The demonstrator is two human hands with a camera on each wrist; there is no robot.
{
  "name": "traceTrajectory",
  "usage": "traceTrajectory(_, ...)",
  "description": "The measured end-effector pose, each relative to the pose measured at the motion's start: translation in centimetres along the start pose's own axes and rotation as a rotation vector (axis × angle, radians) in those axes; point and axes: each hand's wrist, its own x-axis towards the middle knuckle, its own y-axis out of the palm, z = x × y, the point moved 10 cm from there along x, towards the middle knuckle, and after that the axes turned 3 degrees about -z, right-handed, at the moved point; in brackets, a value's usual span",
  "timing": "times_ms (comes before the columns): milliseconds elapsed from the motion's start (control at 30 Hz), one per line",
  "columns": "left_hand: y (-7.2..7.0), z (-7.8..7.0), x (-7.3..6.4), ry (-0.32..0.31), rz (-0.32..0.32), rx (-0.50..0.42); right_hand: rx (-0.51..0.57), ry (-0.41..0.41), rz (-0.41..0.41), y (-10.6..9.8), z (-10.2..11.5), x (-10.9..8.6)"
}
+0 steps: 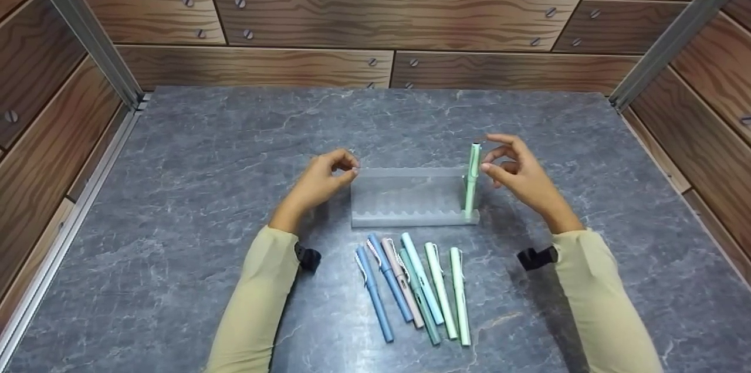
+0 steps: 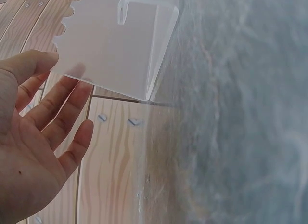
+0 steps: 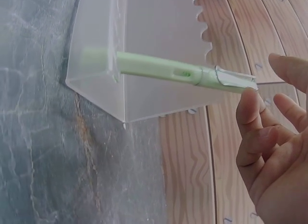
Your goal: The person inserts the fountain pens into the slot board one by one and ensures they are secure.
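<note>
A frosted, translucent pen rack (image 1: pixel 410 194) with notched edges stands on the table. One light green pen (image 1: pixel 472 179) leans upright in its rightmost slot, clip toward the top; the right wrist view shows that pen (image 3: pixel 159 70) crossing the rack's front lip. My left hand (image 1: pixel 324 176) holds the rack's upper left corner, thumb at the edge and some fingertips (image 2: pixel 77 91) behind the clear panel. Beside the pen's cap is my right hand (image 1: pixel 519 170), its fingers spread and loosely bent, with nothing gripped between them.
In front of the rack lie several loose pens: blue pens (image 1: pixel 375 297), a greyish-pink pen (image 1: pixel 405 288), a dark green pen (image 1: pixel 423 302), a pale aqua pen (image 1: pixel 422 279) and light green pens (image 1: pixel 460 297). Wood-patterned walls (image 1: pixel 375 18) and metal posts (image 1: pixel 88 33) border the marbled table (image 1: pixel 234 126).
</note>
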Motion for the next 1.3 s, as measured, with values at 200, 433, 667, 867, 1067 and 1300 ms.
traceTrajectory(200,0.1,0.0,0.0,-0.007,0.006,-0.004,-0.016,-0.013,0.029,0.4,0.6,-0.9)
traceTrajectory(433,0.0,-0.1,0.0,-0.006,0.004,-0.003,-0.045,-0.053,0.044,1.0,1.6,-1.8)
traceTrajectory(667,0.0,0.0,0.0,-0.006,-0.001,-0.008,-0.043,-0.084,0.087,1.8,2.3,-3.0)
traceTrajectory(867,0.0,0.0,0.0,0.008,-0.002,-0.006,-0.055,-0.074,0.146,2.7,2.0,-3.9)
traceTrajectory(1067,0.2,0.2,0.0,-0.011,0.013,-0.017,-0.084,-0.055,0.219,3.8,1.5,-4.8)
traceTrajectory(1300,0.2,0.3,0.1,-0.015,0.019,-0.015,-0.082,-0.05,0.297,5.1,1.0,-5.8)
